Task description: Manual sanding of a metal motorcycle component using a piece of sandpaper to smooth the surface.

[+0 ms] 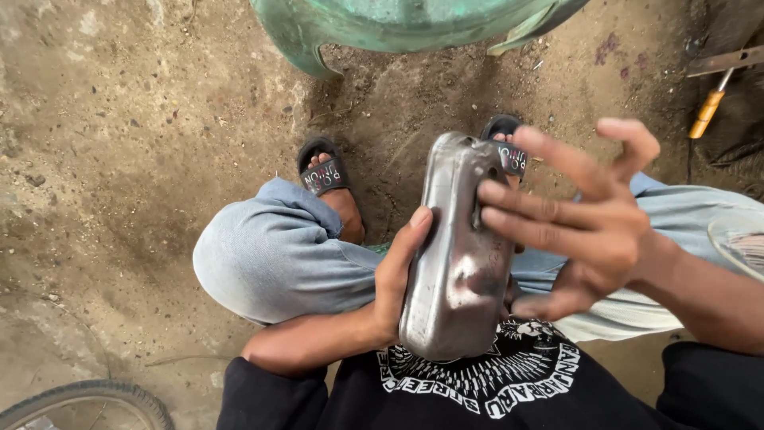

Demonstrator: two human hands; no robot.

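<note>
A dull silver metal casing (458,263), oblong and dented with rusty spots, stands upright over my lap. My left hand (398,275) grips its left side, thumb along the edge. My right hand (585,219) is at its right side with fingers spread; two fingertips touch the casing's upper right edge and the thumb sits near its lower right. I am seated, in light blue jeans (270,255), a black printed shirt (477,390) and black sandals (322,175).
Bare dirt ground (119,159) lies all around. A green plastic chair (398,24) stands ahead at the top. A yellow-handled tool (708,111) lies at the upper right. A bicycle tyre (87,398) curves in at the bottom left.
</note>
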